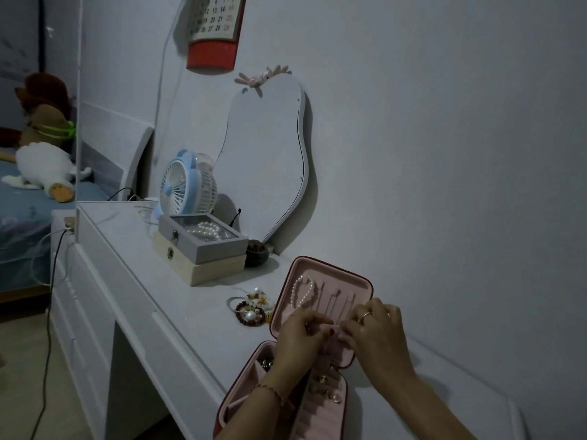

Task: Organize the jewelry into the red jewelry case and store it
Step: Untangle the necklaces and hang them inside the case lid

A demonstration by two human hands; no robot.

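Observation:
The red jewelry case (351,277) lies open on the white dresser, its pink lid propped up at the back. A pearl bracelet (301,292) and thin chains (335,300) hang inside the lid. Several gold rings (327,390) sit in the ring rolls of the lower tray. My left hand (301,336) and my right hand (374,328) meet at the lid's lower pocket, both pinching its pink flap (333,331). A pile of beaded bracelets (251,308) lies on the dresser left of the case.
Two stacked boxes, a grey glass-topped box (203,236) holding pearls on a wooden box (206,268), stand further back. Behind them are a blue desk fan (184,185), a wavy mirror (266,160) and a small dark bowl (257,252). Cables hang at the dresser's left end.

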